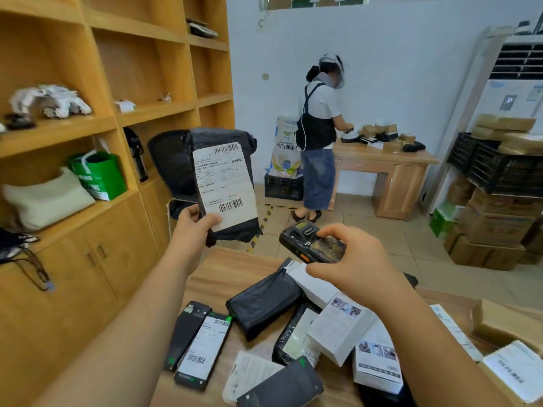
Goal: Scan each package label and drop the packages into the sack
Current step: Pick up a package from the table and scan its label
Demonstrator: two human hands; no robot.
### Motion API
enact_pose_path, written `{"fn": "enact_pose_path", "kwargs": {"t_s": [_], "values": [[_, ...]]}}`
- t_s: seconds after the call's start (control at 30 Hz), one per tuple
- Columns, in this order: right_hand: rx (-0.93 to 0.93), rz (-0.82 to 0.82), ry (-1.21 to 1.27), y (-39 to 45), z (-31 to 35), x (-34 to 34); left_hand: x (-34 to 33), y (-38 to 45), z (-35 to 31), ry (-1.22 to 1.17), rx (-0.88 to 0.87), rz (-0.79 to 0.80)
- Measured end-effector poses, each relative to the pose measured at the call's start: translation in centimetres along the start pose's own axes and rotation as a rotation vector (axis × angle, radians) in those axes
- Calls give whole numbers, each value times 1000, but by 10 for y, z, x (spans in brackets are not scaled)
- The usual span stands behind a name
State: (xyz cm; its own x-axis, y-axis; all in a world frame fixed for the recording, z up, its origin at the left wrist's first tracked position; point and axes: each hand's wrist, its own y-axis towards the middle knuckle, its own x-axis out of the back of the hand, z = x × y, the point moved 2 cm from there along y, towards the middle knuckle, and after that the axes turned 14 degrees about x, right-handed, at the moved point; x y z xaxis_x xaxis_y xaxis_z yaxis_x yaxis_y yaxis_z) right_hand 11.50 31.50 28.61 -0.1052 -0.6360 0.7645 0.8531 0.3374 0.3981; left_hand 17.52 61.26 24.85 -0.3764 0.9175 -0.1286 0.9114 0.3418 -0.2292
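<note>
Head view, black package (223, 183), white barcoded label (224, 185)

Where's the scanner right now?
In the head view, the scanner is right of centre, gripped by the right hand above the desk's pile of parcels, just right of the raised black parcel.

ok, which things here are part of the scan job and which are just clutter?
Job: held package in left hand; scanner in right hand; packages on the table.
Clutter: green bag, thermos, chair, crates.
</note>
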Motion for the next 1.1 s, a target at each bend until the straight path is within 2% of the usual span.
{"fn": "enact_pose_path", "kwargs": {"t_s": [0.07,0.23,0.4,0.57,0.87,1.0,1.1], "values": [[4,-56,50,-1,-2,0,4,-7,-2,-148,77,3],[-7,-167,124,-1,-5,-1,1,-17,3,-186,137,98],[-35,-248,121,0,-11,-6,12,-8,5,-45,64,178],[-66,-316,84,3,-9,-17,3,1,0,-9,55,244],[-241,-495,-151,-21,8,-36,-30,27,18,96,142,539],[-379,-522,-263,-58,12,-36,-64,26,42,166,186,731],[-513,-601,-359,-107,17,-19,-106,-4,63,252,192,878]]}}
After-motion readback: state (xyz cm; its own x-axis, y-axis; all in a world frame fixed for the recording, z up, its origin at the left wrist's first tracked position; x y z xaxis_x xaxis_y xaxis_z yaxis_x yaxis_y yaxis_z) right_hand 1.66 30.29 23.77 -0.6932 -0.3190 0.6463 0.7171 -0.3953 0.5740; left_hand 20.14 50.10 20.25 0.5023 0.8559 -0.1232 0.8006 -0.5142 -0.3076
